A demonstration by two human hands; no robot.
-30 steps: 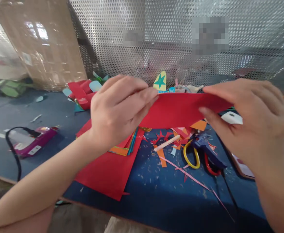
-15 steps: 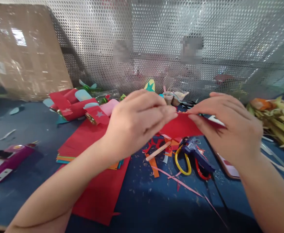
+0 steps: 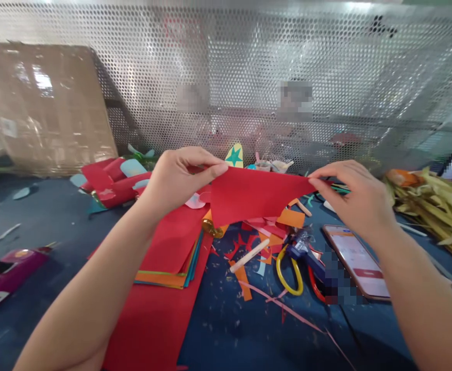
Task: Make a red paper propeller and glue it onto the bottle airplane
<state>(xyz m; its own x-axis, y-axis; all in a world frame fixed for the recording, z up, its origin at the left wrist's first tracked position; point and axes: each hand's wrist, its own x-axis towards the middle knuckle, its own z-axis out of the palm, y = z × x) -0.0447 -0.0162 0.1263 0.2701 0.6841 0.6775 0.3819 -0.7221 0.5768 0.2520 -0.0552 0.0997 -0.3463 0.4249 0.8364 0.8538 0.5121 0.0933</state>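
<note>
A piece of red paper (image 3: 254, 196) with a curved lower edge is stretched in the air between my two hands. My left hand (image 3: 185, 178) pinches its upper left corner between thumb and fingers. At the opposite tip, my right hand (image 3: 355, 193) pinches the narrow right end. Below the held piece lie cut paper scraps, a wooden stick (image 3: 249, 256) and scissors with a yellow handle (image 3: 289, 273) and a red one. Under my left forearm rests a stack of coloured paper (image 3: 171, 242), red on top, over a larger red sheet (image 3: 152, 319).
A phone (image 3: 359, 263) lies below my right hand. Dried corn husks (image 3: 446, 206) sit at the right. Red paper-covered rolls (image 3: 121, 185) lie behind my left arm. A purple tool (image 3: 15, 270) is at the far left. Cardboard (image 3: 48, 108) leans on the perforated metal panel (image 3: 241, 56).
My hands have moved apart, my left hand going left. The red paper now hangs spread between them, showing more of its face. The view has tilted slightly up, and the phone is uncovered.
</note>
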